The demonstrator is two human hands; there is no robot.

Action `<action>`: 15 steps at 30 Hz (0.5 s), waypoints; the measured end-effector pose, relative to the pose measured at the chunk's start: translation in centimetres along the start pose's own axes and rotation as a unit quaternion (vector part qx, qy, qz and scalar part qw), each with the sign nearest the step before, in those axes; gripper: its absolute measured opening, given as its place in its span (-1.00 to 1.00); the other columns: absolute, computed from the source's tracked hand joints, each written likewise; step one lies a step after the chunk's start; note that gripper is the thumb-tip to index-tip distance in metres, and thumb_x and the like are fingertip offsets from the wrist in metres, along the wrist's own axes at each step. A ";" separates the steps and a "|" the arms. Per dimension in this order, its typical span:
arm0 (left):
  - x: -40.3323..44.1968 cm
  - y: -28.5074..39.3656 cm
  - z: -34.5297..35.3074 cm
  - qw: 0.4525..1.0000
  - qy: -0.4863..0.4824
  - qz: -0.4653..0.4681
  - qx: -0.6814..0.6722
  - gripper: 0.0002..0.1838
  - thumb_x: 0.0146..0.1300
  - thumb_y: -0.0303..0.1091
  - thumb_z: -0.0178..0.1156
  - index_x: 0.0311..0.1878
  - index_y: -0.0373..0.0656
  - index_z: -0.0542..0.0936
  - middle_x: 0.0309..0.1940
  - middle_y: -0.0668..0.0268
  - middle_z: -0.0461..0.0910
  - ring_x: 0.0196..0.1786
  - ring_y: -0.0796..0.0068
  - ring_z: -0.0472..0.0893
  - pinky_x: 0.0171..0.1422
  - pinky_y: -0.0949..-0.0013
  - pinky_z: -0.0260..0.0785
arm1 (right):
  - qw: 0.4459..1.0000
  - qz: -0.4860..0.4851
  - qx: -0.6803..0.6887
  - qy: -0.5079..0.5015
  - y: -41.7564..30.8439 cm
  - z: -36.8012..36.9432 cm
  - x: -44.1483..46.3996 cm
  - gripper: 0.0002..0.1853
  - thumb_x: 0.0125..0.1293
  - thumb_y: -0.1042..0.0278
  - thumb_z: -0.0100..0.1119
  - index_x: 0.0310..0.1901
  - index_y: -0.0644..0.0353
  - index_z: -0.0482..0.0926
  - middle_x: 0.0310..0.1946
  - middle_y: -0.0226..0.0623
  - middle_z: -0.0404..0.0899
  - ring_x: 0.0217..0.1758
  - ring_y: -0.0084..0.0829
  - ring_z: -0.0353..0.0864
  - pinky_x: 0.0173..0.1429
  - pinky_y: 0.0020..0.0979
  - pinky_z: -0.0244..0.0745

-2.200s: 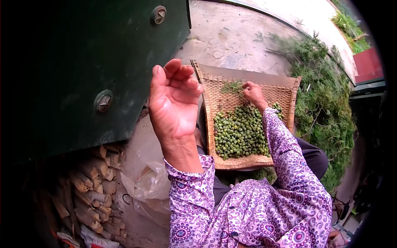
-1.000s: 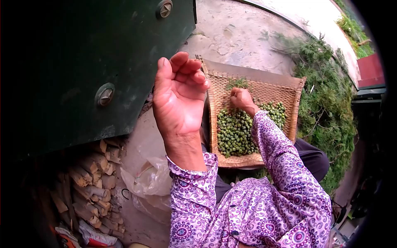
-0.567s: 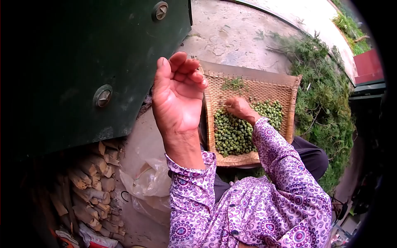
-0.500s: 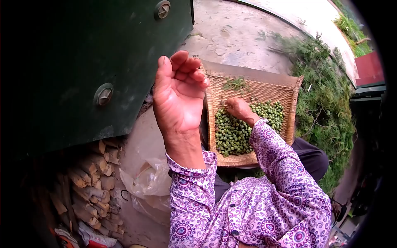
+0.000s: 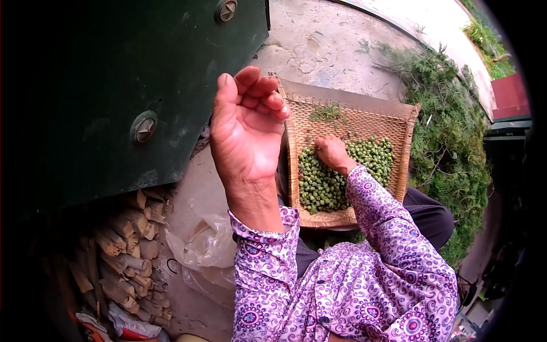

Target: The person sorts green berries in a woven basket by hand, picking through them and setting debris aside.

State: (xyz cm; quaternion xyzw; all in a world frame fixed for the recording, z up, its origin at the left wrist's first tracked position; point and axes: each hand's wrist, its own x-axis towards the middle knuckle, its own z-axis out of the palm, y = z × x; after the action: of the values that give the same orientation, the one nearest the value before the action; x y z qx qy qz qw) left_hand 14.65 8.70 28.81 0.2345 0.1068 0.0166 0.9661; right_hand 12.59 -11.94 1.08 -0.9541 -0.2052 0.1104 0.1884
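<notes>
My left hand (image 5: 248,131) is raised in the air to the left of a woven tray (image 5: 364,117), palm facing me. Its fingers curl loosely and the thumb stands apart, with nothing held. Over the tray, my right hand (image 5: 333,153) reaches in at the upper left of a heap of small green cones (image 5: 319,185). The fingers are drawn together and point down to the cones; what they hold, if anything, is hidden. A few green sprigs (image 5: 327,112) lie toward the tray's far side.
Cut evergreen branches (image 5: 450,142) cover the ground to the right. On the left stands a dark green metal panel (image 5: 91,102) with star studs. Stacked split firewood (image 5: 128,256) and a clear plastic bag (image 5: 208,242) lie below it. Concrete ground (image 5: 330,48) extends beyond the tray.
My right hand has dipped slightly toward the cones, its fingertips now closer to the heap. My left hand keeps its raised pose.
</notes>
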 end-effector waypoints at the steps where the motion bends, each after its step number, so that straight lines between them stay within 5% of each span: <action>1: 0.0 0.0 0.0 1.000 0.003 0.002 0.003 -0.64 0.23 -0.08 0.06 -0.19 -0.23 0.55 -0.36 0.23 0.55 -0.41 0.47 0.42 -0.32 0.40 0.25 | 1.000 0.000 0.000 0.000 -0.3 0.0 0.0 -0.92 -0.04 0.41 0.14 -0.45 0.13 0.51 -0.50 -0.24 0.49 -0.33 -0.20 0.49 -0.26 -0.22 0.41; 10: 0.0 0.0 0.1 1.000 0.004 0.001 0.005 -0.64 0.23 -0.08 0.06 -0.19 -0.23 0.55 -0.36 0.22 0.56 -0.41 0.46 0.43 -0.32 0.40 0.25 | 0.996 0.016 0.040 0.080 -1.3 0.6 -0.6 -0.94 -0.04 0.43 0.13 -0.49 0.15 0.47 -0.49 -0.23 0.46 -0.29 -0.23 0.45 -0.20 -0.25 0.38; 15: 0.0 0.1 0.1 1.000 0.003 -0.001 -0.002 -0.64 0.23 -0.08 0.06 -0.19 -0.23 0.55 -0.35 0.22 0.56 -0.40 0.46 0.44 -0.32 0.40 0.25 | 0.995 -0.057 -0.046 0.073 -0.8 1.3 -0.5 -0.92 0.03 0.41 0.11 -0.44 0.19 0.44 -0.48 -0.18 0.45 -0.30 -0.17 0.44 -0.16 -0.24 0.36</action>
State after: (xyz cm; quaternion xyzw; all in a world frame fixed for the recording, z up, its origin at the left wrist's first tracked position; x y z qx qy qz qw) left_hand 14.67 8.80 28.93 0.2325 0.1102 0.0170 0.9662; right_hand 11.46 -11.10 0.32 -0.9540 -0.2499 0.0196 0.1647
